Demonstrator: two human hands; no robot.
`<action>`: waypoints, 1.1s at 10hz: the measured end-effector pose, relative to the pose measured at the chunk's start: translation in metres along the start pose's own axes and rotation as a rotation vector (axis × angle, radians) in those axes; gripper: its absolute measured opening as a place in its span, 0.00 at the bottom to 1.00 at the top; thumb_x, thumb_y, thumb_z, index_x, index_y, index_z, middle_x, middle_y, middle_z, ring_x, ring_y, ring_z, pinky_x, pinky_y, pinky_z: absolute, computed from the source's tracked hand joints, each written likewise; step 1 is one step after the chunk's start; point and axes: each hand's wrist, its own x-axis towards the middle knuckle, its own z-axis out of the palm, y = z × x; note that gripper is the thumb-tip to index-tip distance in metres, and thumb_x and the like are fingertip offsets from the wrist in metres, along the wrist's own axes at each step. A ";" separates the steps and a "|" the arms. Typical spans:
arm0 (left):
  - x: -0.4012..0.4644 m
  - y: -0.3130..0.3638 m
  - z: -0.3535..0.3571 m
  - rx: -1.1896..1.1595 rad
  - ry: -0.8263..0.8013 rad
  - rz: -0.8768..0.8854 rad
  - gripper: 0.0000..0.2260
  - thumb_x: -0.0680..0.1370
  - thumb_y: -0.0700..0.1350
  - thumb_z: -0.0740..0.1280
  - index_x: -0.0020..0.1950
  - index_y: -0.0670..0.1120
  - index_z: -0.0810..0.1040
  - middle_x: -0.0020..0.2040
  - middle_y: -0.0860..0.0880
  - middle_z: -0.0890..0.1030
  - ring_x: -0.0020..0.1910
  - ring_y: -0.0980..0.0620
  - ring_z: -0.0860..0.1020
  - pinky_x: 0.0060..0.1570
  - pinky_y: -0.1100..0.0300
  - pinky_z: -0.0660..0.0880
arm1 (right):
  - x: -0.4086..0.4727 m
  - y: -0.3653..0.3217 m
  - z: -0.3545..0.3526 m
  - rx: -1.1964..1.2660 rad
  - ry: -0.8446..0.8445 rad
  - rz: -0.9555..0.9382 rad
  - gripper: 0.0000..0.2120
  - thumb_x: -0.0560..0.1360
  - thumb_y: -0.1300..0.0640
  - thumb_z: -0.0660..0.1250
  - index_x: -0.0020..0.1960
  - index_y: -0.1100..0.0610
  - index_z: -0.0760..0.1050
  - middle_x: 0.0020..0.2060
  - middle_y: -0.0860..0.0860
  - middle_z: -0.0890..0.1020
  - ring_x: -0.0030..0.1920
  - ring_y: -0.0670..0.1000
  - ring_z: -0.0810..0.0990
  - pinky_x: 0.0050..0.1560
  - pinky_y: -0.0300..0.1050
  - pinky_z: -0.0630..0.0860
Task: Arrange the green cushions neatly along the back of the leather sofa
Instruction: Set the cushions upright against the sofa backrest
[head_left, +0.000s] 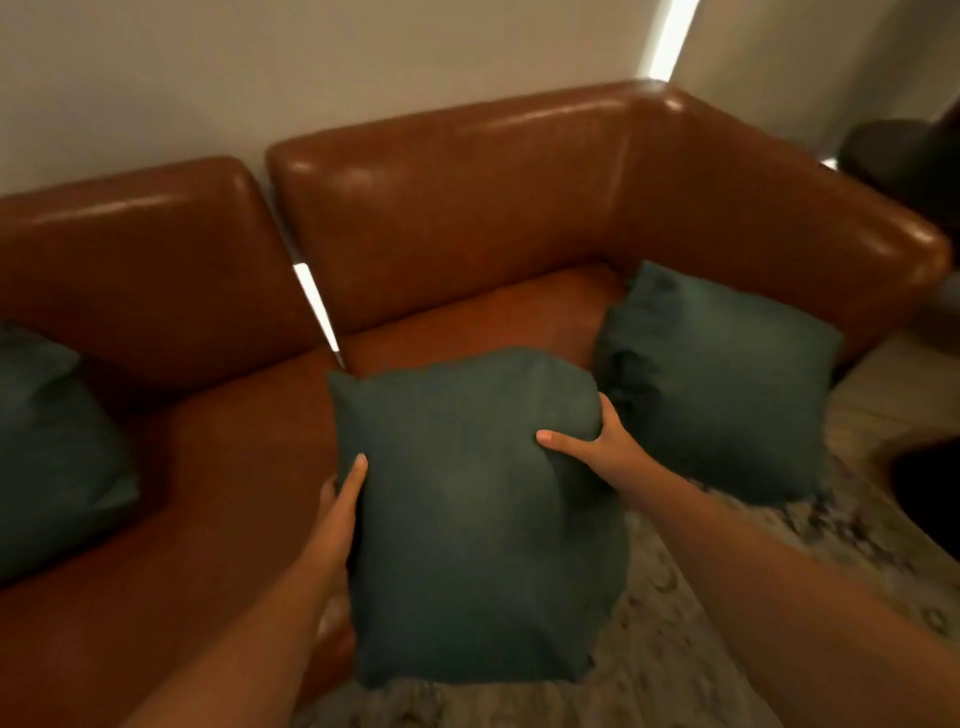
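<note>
**Green cushion held in front of the sofa, not yet at the back**

Green fabric bunches under the right hand (597, 447): its thumb presses into the front face and the fingers curl behind the upper right edge of the held cushion (467, 514). The left hand (340, 499) grips the opposite edge, thumb laid along the front, its other fingers hidden behind the cushion. Held this way, the cushion hangs over the front edge of the seat, well short of the backrest (441, 218).

Risks, as I judge them: the grip is on soft corners only, so the filling could sag and the cushion twist when set down, leaving it leaning or slumped. Smooth leather on the sofa (218, 467) may let its base slide forward. Placed too far right, it would crowd the right cushion (722, 379), which leans against the armrest rather than the back and overhangs the seat edge; a nudge could tip it onto the rug (675, 623). The left cushion (47, 447) lies at the frame's edge, apart.

No container appears in view; the sofa seat alone carries the cushions.
</note>
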 end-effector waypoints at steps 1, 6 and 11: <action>0.021 0.014 -0.015 -0.085 0.062 0.013 0.35 0.62 0.72 0.70 0.64 0.56 0.73 0.60 0.50 0.80 0.55 0.47 0.80 0.58 0.44 0.75 | 0.040 -0.038 0.025 -0.086 -0.046 0.007 0.58 0.51 0.38 0.82 0.74 0.42 0.55 0.67 0.47 0.70 0.65 0.52 0.72 0.65 0.54 0.72; 0.100 0.063 -0.052 -0.739 0.176 -0.077 0.35 0.63 0.77 0.61 0.61 0.56 0.78 0.57 0.52 0.82 0.57 0.47 0.79 0.61 0.43 0.72 | 0.189 -0.204 0.195 -0.835 -0.306 -0.392 0.61 0.46 0.22 0.70 0.73 0.33 0.46 0.72 0.49 0.64 0.70 0.61 0.64 0.67 0.67 0.62; 0.147 0.112 -0.112 0.026 0.785 0.223 0.23 0.80 0.41 0.60 0.75 0.44 0.60 0.69 0.48 0.71 0.70 0.50 0.66 0.69 0.55 0.63 | 0.211 -0.210 0.293 -1.157 -0.569 -0.986 0.41 0.70 0.33 0.65 0.76 0.38 0.48 0.76 0.42 0.53 0.76 0.55 0.52 0.71 0.64 0.52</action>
